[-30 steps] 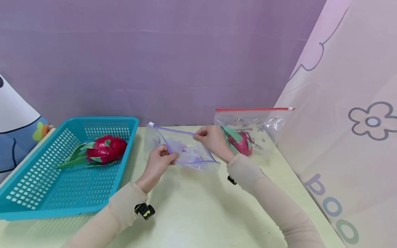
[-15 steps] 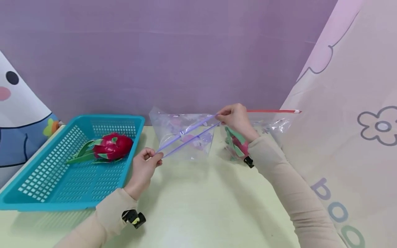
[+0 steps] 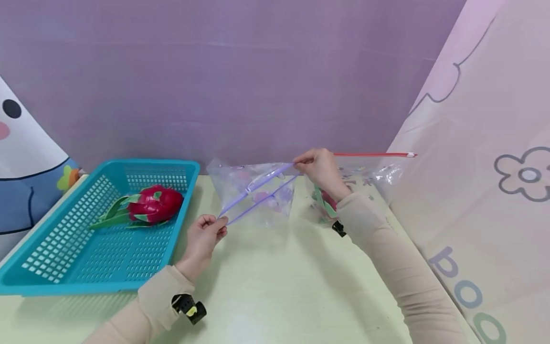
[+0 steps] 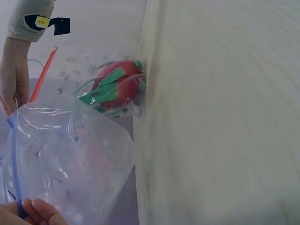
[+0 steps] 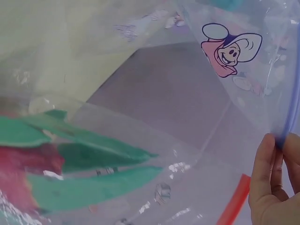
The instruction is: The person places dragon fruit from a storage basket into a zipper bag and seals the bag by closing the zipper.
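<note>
Purple-edged bag (image 3: 262, 203), in the head view, is held over the counter (image 3: 266, 286), left hand (image 3: 201, 239) and right hand (image 3: 320, 171) each pinching an end of its parted mouth; whether its base touches down is hard to tell. A dragon fruit (image 3: 155, 204) lies in the basket (image 3: 86, 287). In the left wrist view, a red-edged bag (image 4: 72, 75) encloses another fruit (image 4: 123, 86). The right wrist view shows a cartoon head (image 5: 229, 51) on the held bag.

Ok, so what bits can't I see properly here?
Head view: the left end of the red zip, hidden behind the right hand.
Head view: part of the bagged dragon fruit, hidden behind the right sleeve.
Left wrist view: most of the left hand, cut off by the bottom edge.
Left wrist view: pictures on the purple-zip bag, too blurred.
Right wrist view: the fruit's body, cut off by the left edge.
</note>
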A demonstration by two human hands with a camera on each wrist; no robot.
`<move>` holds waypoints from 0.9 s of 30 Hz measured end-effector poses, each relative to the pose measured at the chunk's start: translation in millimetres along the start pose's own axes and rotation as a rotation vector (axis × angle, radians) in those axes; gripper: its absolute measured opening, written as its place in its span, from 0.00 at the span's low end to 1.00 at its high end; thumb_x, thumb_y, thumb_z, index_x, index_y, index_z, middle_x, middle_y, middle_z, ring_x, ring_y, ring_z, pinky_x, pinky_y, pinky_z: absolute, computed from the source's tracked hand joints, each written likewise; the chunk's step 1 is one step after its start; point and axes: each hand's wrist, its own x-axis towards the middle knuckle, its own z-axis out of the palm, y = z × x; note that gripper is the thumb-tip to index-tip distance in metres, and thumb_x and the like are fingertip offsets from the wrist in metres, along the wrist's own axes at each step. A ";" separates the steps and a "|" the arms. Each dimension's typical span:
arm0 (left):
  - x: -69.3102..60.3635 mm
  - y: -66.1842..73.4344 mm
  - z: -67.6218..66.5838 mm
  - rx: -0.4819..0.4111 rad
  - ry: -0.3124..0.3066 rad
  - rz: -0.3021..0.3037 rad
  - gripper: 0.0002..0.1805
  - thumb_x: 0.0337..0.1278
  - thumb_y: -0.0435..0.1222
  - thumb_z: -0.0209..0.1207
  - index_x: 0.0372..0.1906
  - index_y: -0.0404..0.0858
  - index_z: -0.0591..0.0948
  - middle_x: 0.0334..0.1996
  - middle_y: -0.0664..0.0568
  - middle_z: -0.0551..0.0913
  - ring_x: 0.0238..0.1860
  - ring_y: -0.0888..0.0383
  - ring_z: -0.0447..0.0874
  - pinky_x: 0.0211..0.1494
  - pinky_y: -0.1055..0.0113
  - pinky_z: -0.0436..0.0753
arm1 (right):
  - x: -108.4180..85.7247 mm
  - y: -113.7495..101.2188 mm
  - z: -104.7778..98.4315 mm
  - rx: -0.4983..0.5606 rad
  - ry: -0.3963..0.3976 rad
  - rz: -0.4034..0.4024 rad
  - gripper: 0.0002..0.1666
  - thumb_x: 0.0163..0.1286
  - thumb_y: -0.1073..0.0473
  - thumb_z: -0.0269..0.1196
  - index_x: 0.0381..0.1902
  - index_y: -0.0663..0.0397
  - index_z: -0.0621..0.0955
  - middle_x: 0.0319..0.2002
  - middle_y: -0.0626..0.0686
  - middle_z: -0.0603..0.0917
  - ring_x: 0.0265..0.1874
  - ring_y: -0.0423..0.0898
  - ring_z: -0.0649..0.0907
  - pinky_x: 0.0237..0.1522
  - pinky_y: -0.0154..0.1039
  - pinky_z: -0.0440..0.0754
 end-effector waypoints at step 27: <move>-0.8 -1.7 22.0 0.174 -0.171 -0.045 0.12 0.58 0.36 0.58 0.41 0.33 0.71 0.31 0.52 0.76 0.30 0.61 0.77 0.42 0.69 0.80 | -10.2 -1.1 40.3 0.029 -0.112 -0.040 0.06 0.57 0.57 0.67 0.31 0.52 0.86 0.34 0.51 0.83 0.29 0.46 0.81 0.28 0.34 0.79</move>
